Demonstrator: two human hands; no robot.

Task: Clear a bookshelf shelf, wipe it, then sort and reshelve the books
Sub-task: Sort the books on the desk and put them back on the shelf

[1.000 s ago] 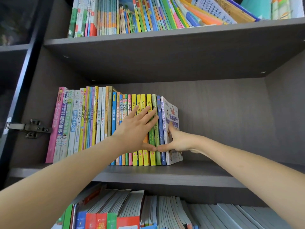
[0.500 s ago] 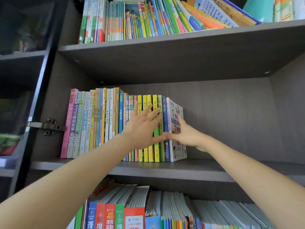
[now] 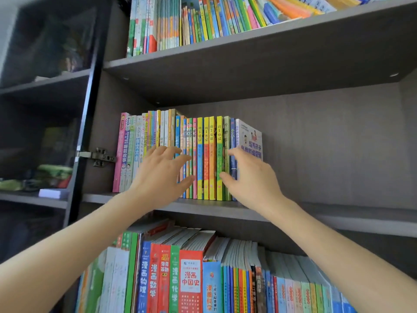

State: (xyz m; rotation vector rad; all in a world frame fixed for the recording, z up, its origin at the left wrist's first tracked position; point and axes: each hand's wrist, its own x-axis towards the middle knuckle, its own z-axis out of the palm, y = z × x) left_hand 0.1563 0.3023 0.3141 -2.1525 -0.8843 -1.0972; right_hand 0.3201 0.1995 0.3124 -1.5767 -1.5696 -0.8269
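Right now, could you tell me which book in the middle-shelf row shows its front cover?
The white paperback book at the row's right end: its illustrated cover is exposed, while the others show only spines.

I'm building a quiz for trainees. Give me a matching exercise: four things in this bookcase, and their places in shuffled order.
1 pink book
2 white-covered book
3 red-covered book
4 metal hinge

A lower shelf
B right end of middle row
C side wall, left of middle row
D left end of middle row

Pairs: 1-D, 2-B, 3-A, 4-C
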